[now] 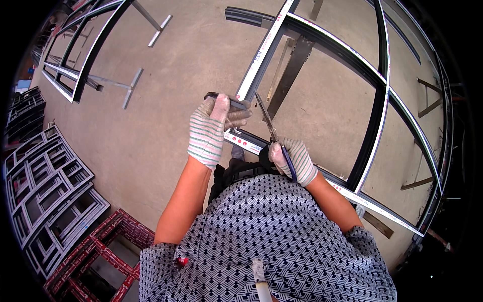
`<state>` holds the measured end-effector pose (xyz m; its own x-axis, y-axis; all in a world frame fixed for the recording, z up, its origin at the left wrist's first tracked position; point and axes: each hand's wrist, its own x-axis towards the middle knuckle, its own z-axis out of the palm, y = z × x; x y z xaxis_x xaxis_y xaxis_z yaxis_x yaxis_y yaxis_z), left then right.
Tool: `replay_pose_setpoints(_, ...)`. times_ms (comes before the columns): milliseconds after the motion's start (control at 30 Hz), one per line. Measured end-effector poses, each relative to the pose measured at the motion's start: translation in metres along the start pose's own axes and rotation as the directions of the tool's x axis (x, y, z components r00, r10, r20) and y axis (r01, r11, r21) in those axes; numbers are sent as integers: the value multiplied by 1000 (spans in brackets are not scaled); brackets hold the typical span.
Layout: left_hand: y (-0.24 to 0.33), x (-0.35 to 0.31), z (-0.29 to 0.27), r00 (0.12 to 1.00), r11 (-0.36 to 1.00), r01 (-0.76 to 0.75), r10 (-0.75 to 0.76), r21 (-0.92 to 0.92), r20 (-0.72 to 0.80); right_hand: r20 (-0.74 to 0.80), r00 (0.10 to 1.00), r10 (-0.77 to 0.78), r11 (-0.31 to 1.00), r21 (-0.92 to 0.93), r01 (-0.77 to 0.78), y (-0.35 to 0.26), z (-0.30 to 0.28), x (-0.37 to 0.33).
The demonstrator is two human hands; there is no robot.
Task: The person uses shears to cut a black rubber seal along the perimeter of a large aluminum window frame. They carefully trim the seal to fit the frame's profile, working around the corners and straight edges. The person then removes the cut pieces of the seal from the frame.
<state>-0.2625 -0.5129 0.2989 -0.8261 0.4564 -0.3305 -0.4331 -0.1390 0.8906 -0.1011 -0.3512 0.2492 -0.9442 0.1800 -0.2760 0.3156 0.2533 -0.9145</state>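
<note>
My left hand (pixel 207 131), in a white glove with green stripes, is closed around a short dark strip (pixel 238 103), which looks like rubber. The strip's looped end shows above the thumb. In my right hand (pixel 298 158), gloved the same way, is a pair of scissors (pixel 271 126) with dark blue handles. Its narrow blades point up and away, apart from the strip. Both hands are above the near left corner of a large black window frame (pixel 371 141), whose faces carry white film with red marks.
Another black-and-white frame (pixel 85 70) rests on metal stands at the far left. Grey frames (pixel 50 181) are stacked at the left, with red-wrapped frames (pixel 103 241) nearer me. Metal supports (pixel 297 65) stand beneath the large frame. A short dark profile (pixel 249 17) juts out beyond it.
</note>
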Motion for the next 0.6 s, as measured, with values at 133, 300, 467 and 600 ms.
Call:
replay_pose_setpoints(133, -2, 1, -5, 1000, 1000, -12, 12, 5, 21, -22, 999, -32, 997, 71, 33, 0, 5, 0)
replay_pose_setpoints(300, -2, -1, -8, 999, 1000, -8, 7, 18, 54, -88, 991, -98, 986, 124, 108, 8, 9, 4)
replay_pose_setpoints(467, -18, -5, -20, 998, 998, 43, -45, 40, 44, -151, 987, -48, 994, 86, 61, -3, 9, 5)
replay_pose_setpoints(600, -41, -9, -30, 990, 992, 113, -117, 52, 75, -153, 988, -1, 999, -36, -5, -21, 2, 8)
